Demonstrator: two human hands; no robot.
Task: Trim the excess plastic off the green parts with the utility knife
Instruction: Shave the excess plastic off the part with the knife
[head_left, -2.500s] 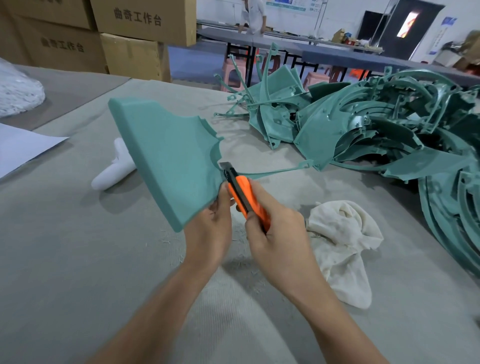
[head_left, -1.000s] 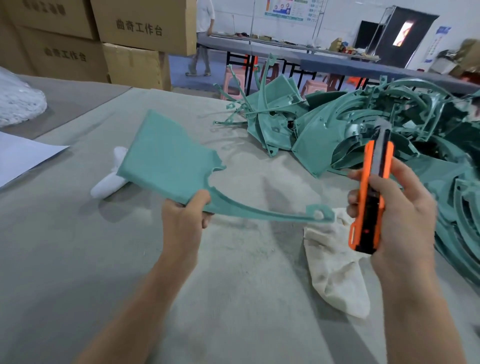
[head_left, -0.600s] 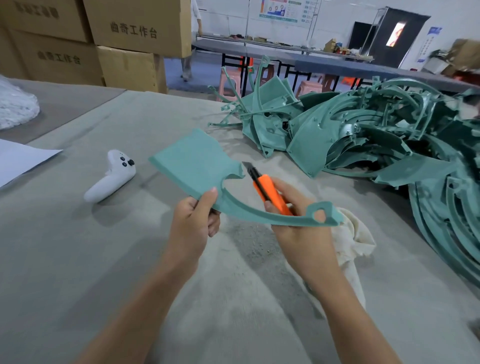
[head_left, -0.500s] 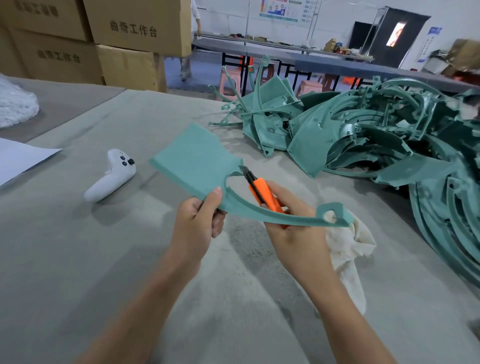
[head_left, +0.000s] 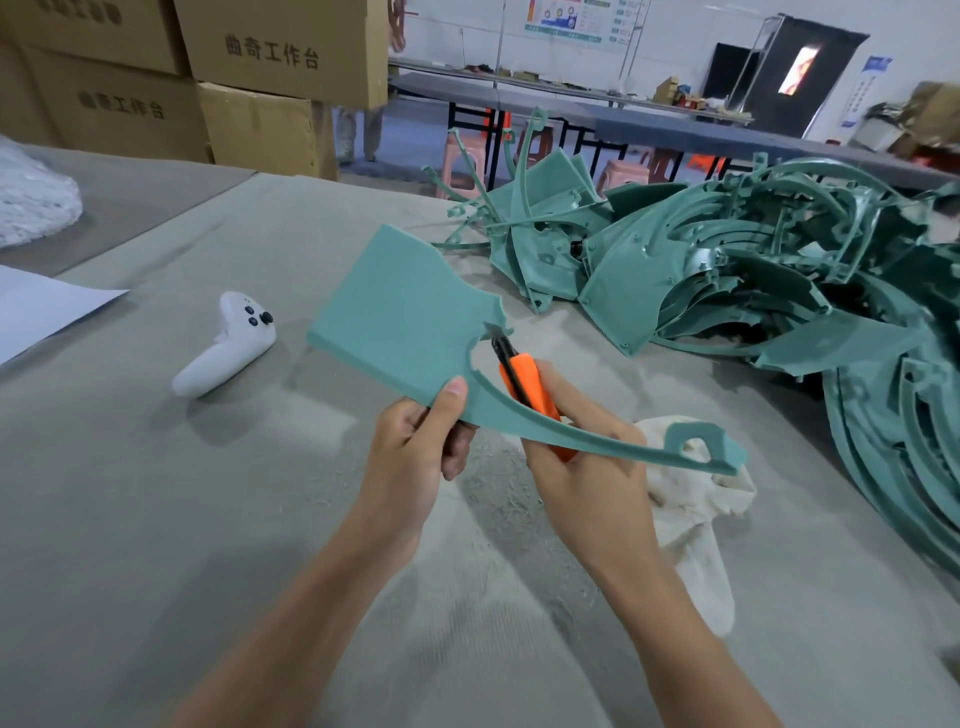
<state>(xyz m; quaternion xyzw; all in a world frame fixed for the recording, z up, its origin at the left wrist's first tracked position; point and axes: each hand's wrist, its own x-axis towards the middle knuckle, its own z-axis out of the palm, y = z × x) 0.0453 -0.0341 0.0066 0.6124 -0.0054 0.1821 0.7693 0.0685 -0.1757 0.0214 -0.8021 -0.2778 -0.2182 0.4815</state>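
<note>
Above the grey counter (head_left: 156, 519), the left hand (head_left: 415, 457) pinches a green part (head_left: 410, 322) while the right hand (head_left: 587, 467), fingers wrapped around an orange utility knife (head_left: 524, 382), sets its tip at the part's notch.

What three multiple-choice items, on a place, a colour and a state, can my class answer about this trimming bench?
1. Where is the white plastic handheld controller, relative to the held flat green plastic part? A left; B right; C underneath.
2. What colour is the handle of the utility knife? A yellow; B orange; C blue.
3. What is the left hand doing? A hanging idle; B gripping the part; C gripping the knife.
Answers. A: it lies beyond the part's left edge. B: orange shows above the right hand. B: its thumb presses on the part.
</note>
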